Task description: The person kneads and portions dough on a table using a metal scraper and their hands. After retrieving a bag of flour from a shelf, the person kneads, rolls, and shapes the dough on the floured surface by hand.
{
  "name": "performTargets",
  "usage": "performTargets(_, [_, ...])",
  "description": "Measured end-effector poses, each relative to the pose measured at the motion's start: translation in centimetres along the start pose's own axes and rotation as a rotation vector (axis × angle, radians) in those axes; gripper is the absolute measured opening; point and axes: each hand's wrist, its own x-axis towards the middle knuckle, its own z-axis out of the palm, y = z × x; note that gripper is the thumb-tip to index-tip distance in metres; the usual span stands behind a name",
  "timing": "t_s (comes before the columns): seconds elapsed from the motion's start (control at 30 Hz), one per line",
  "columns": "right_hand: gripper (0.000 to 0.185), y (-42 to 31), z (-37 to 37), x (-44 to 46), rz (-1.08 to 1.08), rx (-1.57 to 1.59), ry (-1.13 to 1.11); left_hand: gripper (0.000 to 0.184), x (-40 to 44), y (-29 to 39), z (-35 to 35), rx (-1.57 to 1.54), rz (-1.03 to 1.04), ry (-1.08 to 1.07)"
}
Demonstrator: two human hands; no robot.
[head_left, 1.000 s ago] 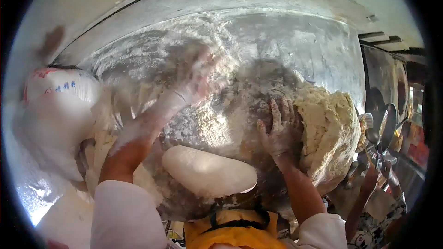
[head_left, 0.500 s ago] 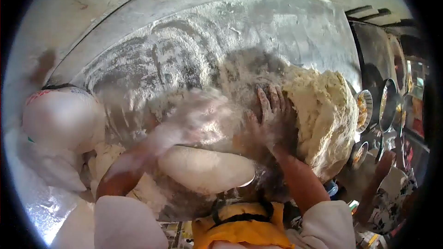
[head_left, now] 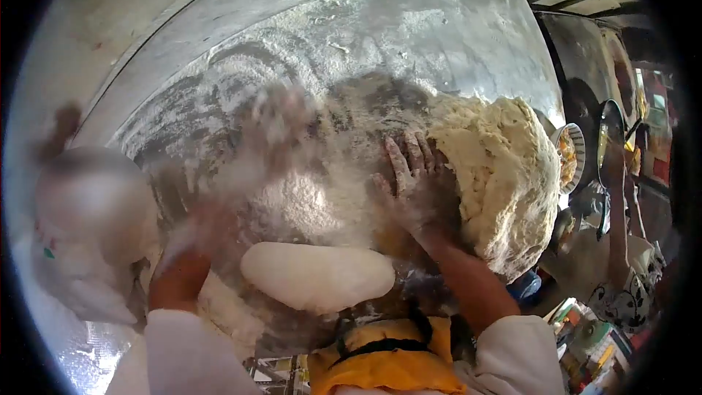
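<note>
My left hand (head_left: 281, 121) is smeared by motion over the floury worktop (head_left: 453, 33), beyond a smooth oval piece of dough (head_left: 318, 274); its fingers cannot be made out. White flour (head_left: 296, 201) lies in a patch between that hand and the smooth dough. My right hand (head_left: 411, 186) rests on the worktop with its fingers spread, floury and holding nothing. Just to its right sits a large rough mass of dough (head_left: 504, 175). The smooth piece lies near the front edge, close to my orange apron.
A white sack (head_left: 95, 205) with printed marks stands at the left. At the right are a bowl of food (head_left: 569, 157), a dark pan (head_left: 611, 135) and another person's arm (head_left: 618, 234). Rough dough (head_left: 227, 311) lies at the front left.
My left hand has swept toward me and then away to the upper left. The view has shifted, while my right hand stays spread beside the large dough.
</note>
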Motion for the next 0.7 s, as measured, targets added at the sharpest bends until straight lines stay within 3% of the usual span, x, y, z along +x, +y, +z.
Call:
performTargets(0.03, [0.064, 0.1, 0.2, 0.2, -0.021, 0.004, 0.019, 0.080, 4.1, -1.6, -2.4, -0.692, -0.153, -0.173])
performTargets(0.1, [0.064, 0.3, 0.4, 0.4, -0.030, 0.015, 0.017, 0.083, 10.4, -1.4, -0.6, -0.574, -0.197, 0.020])
performTargets(0.17, [0.064, 0.5, 0.5, 0.3, -0.045, 0.046, 0.012, 0.079, 14.9, 1.7, 1.2, -0.424, -0.121, 0.036])
performTargets(0.23, [0.063, 0.6, 1.3, -0.1, -0.047, 0.045, 0.056, 0.073, 17.1, 5.9, -4.3, -0.124, 0.089, -0.146])
performTargets(0.3, [0.062, 0.7, 1.3, 0.0, -0.063, 0.060, 0.113, 0.053, 14.2, 9.2, -1.9, -0.763, 0.195, -0.319])
performTargets(0.37, [0.060, 0.7, 1.0, -0.3, -0.033, 0.124, 0.200, 0.049, 8.1, 8.9, -4.1, -0.731, 0.433, 0.019])
performTargets(0.43, [0.056, 1.0, 1.0, -0.3, -0.061, 0.163, 0.220, 0.048, 2.0, 5.2, -5.3, -0.727, 0.398, -0.101])
performTargets(0.5, [0.055, 0.3, 0.7, -0.4, -0.038, 0.233, 0.173, 0.047, -6.2, 0.8, -5.9, -0.498, 0.434, -0.232])
performTargets(0.53, [0.055, 0.0, 0.5, -0.7, -0.048, 0.252, 0.161, 0.050, -11.7, -1.5, -3.1, -1.208, 0.114, -0.438])
performTargets(0.6, [0.059, 0.2, 0.0, -0.6, -0.057, 0.088, 0.147, 0.053, -17.4, -3.7, -3.0, -1.883, -0.305, -0.590])
performTargets(0.67, [0.059, 0.2, 0.4, -0.8, -0.109, 0.111, 0.179, 0.057, -19.2, -4.8, -7.5, -0.274, 0.094, -0.578])
performTargets(0.7, [0.059, 0.2, 0.8, -1.1, -0.112, 0.094, 0.206, 0.059, -21.3, -3.9, -8.0, -0.759, -0.218, -0.631])
